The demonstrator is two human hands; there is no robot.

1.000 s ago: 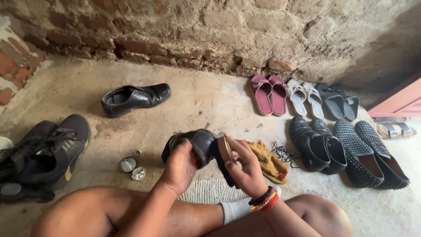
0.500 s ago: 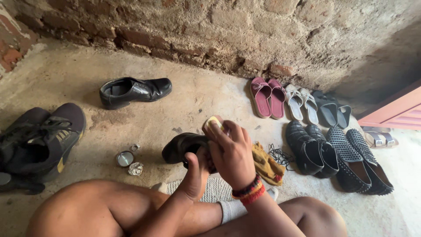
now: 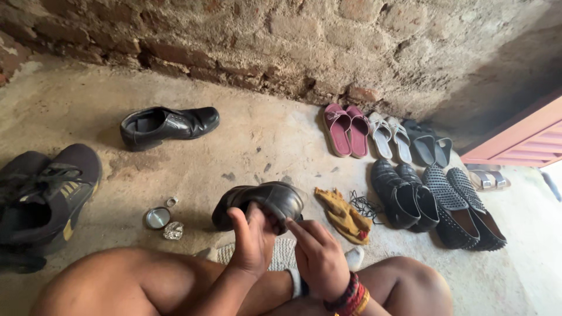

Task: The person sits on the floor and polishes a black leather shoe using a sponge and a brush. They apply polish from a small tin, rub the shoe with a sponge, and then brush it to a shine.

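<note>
Left hand (image 3: 249, 243) gripping black shoe (image 3: 263, 202), steadying it above floor | right hand (image 3: 319, 257) fingers half-curled against its side, holding nothing visible.

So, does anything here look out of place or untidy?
Mostly tidy: the pairs by the wall stand in rows. One black dress shoe lies alone, far from its mate held by the left hand and right hand. A yellow cloth lies crumpled beside loose laces.
</note>
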